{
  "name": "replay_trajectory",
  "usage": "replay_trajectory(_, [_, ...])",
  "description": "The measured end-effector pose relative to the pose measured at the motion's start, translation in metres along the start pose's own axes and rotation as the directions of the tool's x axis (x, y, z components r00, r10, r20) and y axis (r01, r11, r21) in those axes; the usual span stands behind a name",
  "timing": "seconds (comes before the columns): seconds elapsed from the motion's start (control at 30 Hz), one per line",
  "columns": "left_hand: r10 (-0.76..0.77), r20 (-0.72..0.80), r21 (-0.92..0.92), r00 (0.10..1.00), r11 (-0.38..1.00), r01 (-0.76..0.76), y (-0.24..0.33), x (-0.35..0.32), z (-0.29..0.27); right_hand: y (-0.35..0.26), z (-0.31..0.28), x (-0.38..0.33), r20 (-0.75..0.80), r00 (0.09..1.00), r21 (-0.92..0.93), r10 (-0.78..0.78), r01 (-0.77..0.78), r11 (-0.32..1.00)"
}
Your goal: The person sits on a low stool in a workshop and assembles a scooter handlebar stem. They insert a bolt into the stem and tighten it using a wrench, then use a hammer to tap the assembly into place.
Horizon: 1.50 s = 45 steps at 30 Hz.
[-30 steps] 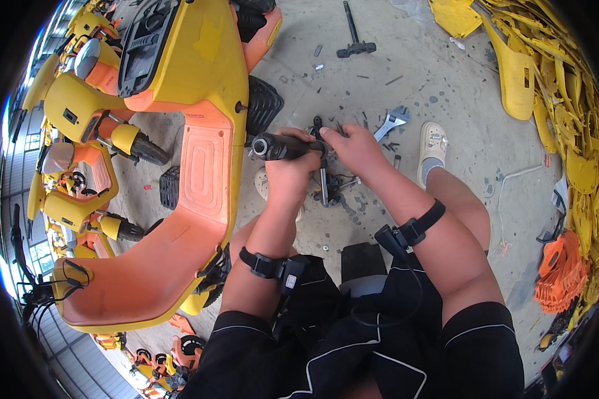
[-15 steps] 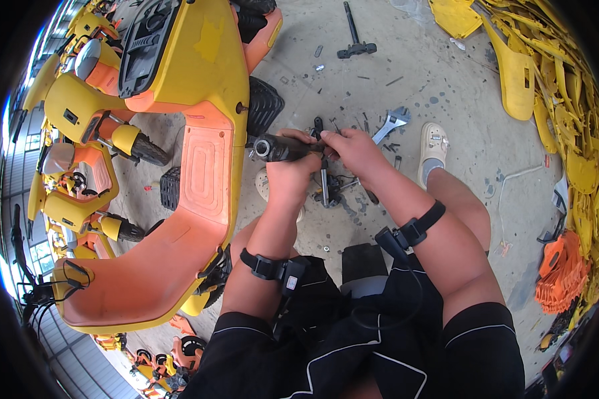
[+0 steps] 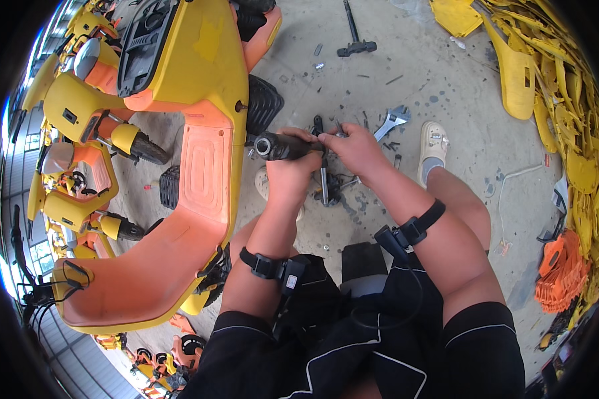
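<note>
My left hand (image 3: 291, 174) is wrapped around a black cylindrical tool (image 3: 283, 147) whose round, metal-ringed end points left. Close to the tool's right end, my right hand (image 3: 356, 151) has its fingers pinched together on something small that I cannot make out. Below both hands on the concrete lie dark metal parts with a shiny rod (image 3: 325, 186), partly hidden by the hands. An adjustable wrench (image 3: 394, 122) rests just beyond my right hand, with several small bolts near it.
A yellow and orange scooter body (image 3: 209, 166) stands close on my left, with more scooters (image 3: 80, 113) behind it. A black T-shaped steering stem (image 3: 356, 46) lies ahead. Yellow panels (image 3: 552, 86) and stacked orange parts (image 3: 562, 272) are piled on the right.
The fingers of my right hand have shifted slightly away from the tool's right end. My left hand and the tool stay almost where they were.
</note>
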<state>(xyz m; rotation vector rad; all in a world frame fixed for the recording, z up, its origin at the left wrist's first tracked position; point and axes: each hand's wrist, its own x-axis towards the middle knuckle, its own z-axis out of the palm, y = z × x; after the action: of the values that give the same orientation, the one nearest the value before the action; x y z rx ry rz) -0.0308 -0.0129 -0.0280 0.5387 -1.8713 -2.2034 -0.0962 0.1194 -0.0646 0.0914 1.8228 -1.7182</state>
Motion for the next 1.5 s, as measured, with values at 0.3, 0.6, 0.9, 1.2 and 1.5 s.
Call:
replay_trajectory(0.3, [-0.004,-0.001,-0.047,1.0,0.999,0.004,-0.002,0.002,-0.002,-0.008,-0.005,-0.001,0.058,0.991,0.045,0.119,-0.121,0.992])
replay_trajectory(0.6, [-0.018,-0.013,-0.053,1.0,0.998,0.018,0.004,-0.001,0.003,-0.002,-0.002,0.002,0.026,0.994,0.062,0.105,-0.107,0.992])
replay_trajectory(0.9, [0.017,0.022,-0.002,1.0,1.0,-0.017,-0.001,0.0,-0.002,0.005,0.002,0.001,-0.051,0.997,-0.088,-0.057,0.052,0.995])
replay_trajectory(1.2, [-0.011,-0.03,-0.016,0.999,1.0,0.011,0.002,-0.001,0.003,0.005,0.001,0.002,-0.01,1.0,-0.055,-0.022,0.021,0.998])
replay_trajectory(1.5, [-0.009,-0.002,-0.029,1.0,1.0,0.009,0.003,0.0,0.001,0.014,0.001,0.009,0.001,1.0,0.034,0.028,-0.028,0.999])
